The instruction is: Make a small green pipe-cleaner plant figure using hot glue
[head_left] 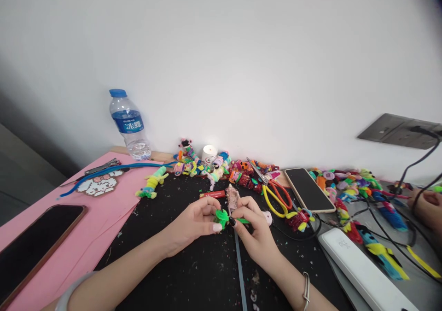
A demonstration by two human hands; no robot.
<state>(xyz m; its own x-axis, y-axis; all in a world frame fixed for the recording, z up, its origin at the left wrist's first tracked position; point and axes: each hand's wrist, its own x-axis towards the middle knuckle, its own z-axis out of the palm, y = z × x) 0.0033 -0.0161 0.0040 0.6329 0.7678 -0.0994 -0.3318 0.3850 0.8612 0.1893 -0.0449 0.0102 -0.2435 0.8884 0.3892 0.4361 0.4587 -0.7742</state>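
Note:
A green fuzzy pipe cleaner, wound into a small coil, is between my hands above the black mat. Fingers and thumb of my left hand pinch the coil from the left. On the other side, my right hand pinches the strand coming off it, and a short green length shows among its fingers. Just behind the hands lie a pinkish, stained object, partly covered by my right fingers, and a red stick-like item with printing. Below my right hand, a grey-blue strip runs toward me.
Scissors with red and yellow handles lie behind my right hand. Several pipe-cleaner figures line the wall, around a white cup. Phones, a white power bank and black cables are right; a water bottle stands left. Another person's hand is far right.

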